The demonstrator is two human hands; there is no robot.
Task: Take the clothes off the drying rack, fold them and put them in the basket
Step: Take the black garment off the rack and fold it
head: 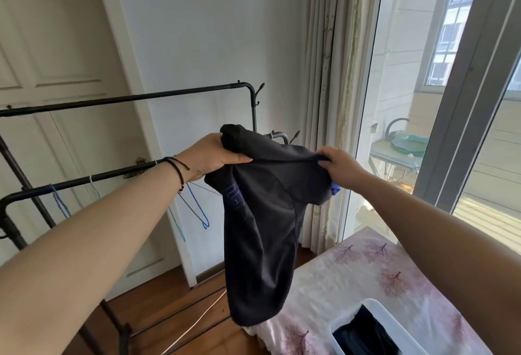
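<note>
Your left hand (210, 157) is clamped on one bunched shoulder of the dark shirt (262, 230), fingers wrapped over a thick wad of cloth, while your right hand (339, 164) pinches the opposite shoulder seam between thumb and curled fingers. Between them the shirt hangs slack, clear of the drying rack (135, 98) behind it, its hem dangling just above the near edge of the bed (366, 267). It looks light and soft, sagging wherever you don't support it, so I'd say keep hold at both shoulders to spread it flat. A bit of blue (335, 188) peeks out beneath your right hand; I can't tell what it is. The basket (377, 308) sits on the bed below the shirt, dark clothes already in it.
</note>
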